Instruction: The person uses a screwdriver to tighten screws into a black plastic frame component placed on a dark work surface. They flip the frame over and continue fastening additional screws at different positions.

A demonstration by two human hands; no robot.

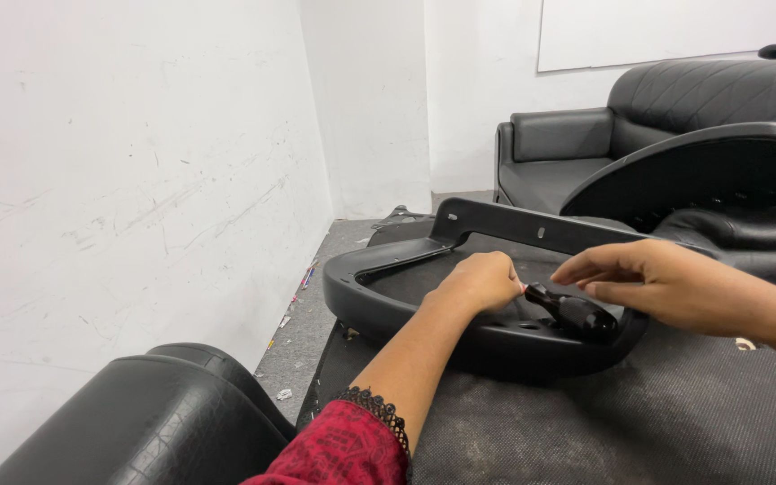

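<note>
I'm seeing the black tool handle (575,312) lying on the black chair seat base (388,310), which is resting on the dark mat (675,413). My left hand (482,281) is clenching its end; my right hand (644,278) is hovering over it, fingers loosely extended.

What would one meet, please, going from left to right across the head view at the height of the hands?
White wall → black seat shell → left hand → black cylindrical part → right hand.

head-worn camera, looking down and forward, close over workbench (675,422)
</note>
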